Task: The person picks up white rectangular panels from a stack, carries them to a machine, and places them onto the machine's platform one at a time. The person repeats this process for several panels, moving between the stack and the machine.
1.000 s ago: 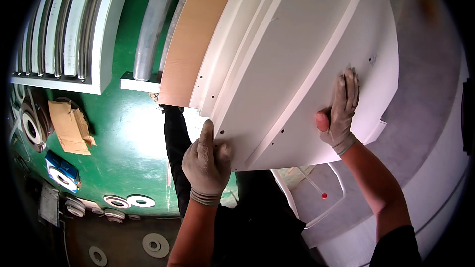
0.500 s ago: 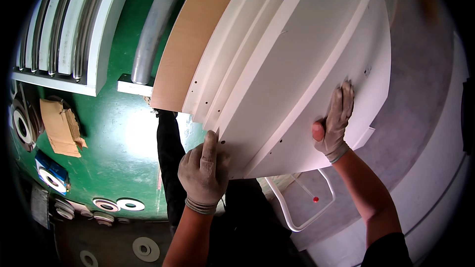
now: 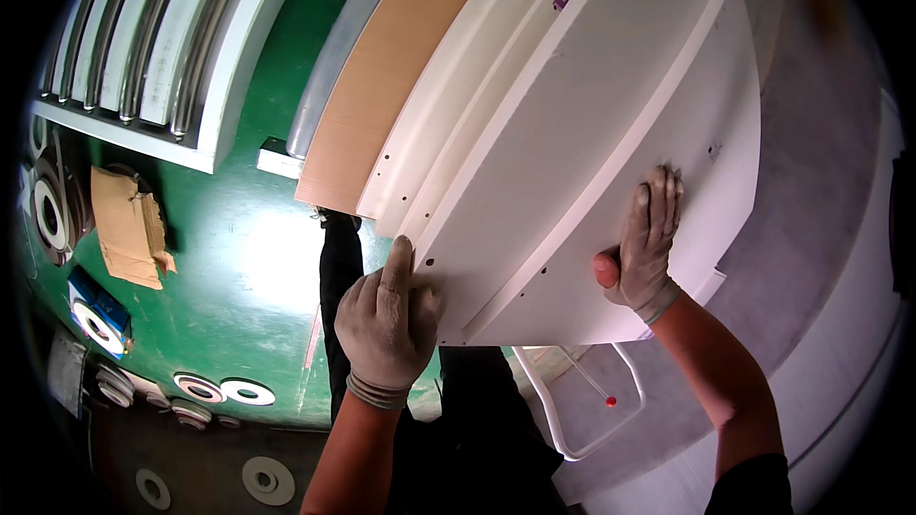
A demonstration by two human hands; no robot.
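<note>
Large white panels with long raised ribs point(image 3: 572, 133) lie stacked in front of me, slanting from the near middle to the far right. Small dark holes dot their near ends. My left hand point(image 3: 386, 324), in a greyish glove, grips the near left corner of the top white panel, its fingers close together along the edge. On the panel's right part, my right hand point(image 3: 649, 238), also gloved, lies flat with its fingers stretched out and the thumb to the side. A brown board point(image 3: 401, 76) shows beneath the white panels on the left.
A roller conveyor point(image 3: 181, 57) stands at the far left, and a grey metal tube point(image 3: 334, 67) runs beside the brown board. Torn cardboard point(image 3: 124, 229) and several edging rolls point(image 3: 248, 391) lie lower left. Below the panels is a white tubular frame point(image 3: 563, 429) with a red knob point(image 3: 611, 401).
The view has shifted slightly, and the brown board now covers more of the grey tube. My left hand sits a little farther left and up; my right hand stays flat on the panel.
</note>
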